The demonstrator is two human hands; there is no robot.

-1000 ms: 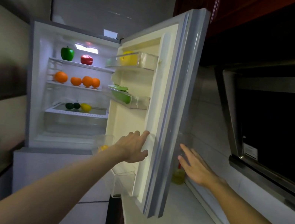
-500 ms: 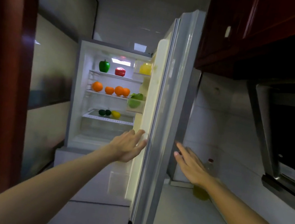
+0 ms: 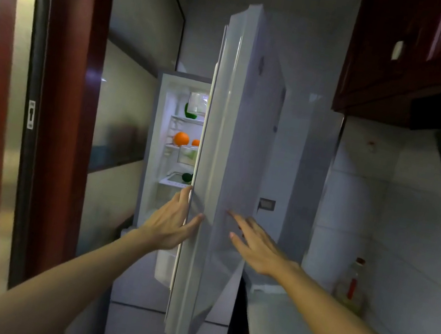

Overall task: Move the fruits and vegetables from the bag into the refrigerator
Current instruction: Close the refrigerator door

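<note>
Since half a sec ago the fridge door [image 3: 225,167] has swung far toward shut. Only a narrow strip of the refrigerator [image 3: 158,127] interior shows at left: an orange [image 3: 181,138], part of a green pepper [image 3: 189,112], a dark fruit [image 3: 187,177] lower down. Left hand [image 3: 171,225] lies w/ straight fingers along the door's free edge, thumb over onto the outer face. Right hand [image 3: 255,245] is spread, fingertips at that face. Bag not in view. Prob. the closing step, produce already shelved. Next: left hand clears the gap, right pushes the door home.

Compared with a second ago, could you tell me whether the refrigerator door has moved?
Yes. The refrigerator door has swung toward closed against the refrigerator body, now hiding most of the shelves.
</note>
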